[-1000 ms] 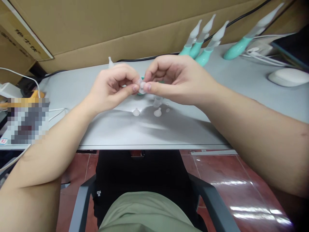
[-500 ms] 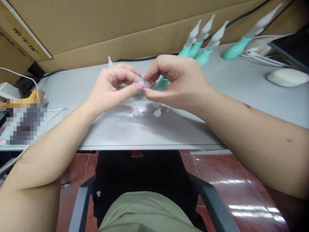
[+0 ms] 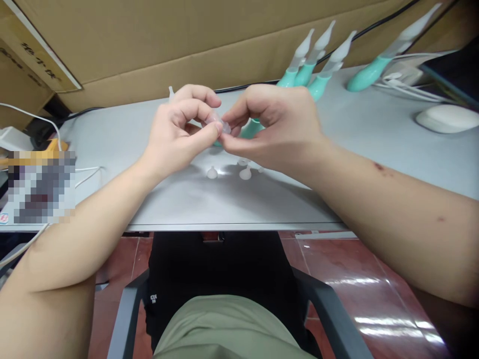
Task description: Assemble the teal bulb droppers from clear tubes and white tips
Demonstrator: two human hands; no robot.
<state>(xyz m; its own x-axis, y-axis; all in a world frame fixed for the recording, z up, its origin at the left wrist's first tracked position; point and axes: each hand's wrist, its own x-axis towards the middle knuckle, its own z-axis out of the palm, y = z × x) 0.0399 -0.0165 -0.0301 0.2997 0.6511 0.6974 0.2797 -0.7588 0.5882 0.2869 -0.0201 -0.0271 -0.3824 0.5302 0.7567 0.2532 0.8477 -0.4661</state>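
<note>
My left hand [image 3: 175, 134] and my right hand [image 3: 277, 124] meet above the grey table [image 3: 187, 199], both pinching a small clear plastic piece [image 3: 220, 123] between thumbs and fingertips. A teal part [image 3: 250, 128] shows behind my right hand's fingers; whether the hand holds it I cannot tell. On the table just below lie two small white caps [image 3: 212, 173] [image 3: 245, 173] and other tiny clear bits, partly hidden by my right hand.
Several teal-and-clear pen-shaped tools [image 3: 310, 65] lean against the cardboard wall [image 3: 149, 55] at the back, one more further right [image 3: 377, 65]. A white mouse [image 3: 447, 118] and cables lie at the right. A white adapter and cord are at the left edge. Chair arms sit below the table edge.
Both hands have lifted slightly and turned the clear piece between the fingertips; my left fingers have curled higher over it. The caps on the table have not moved.
</note>
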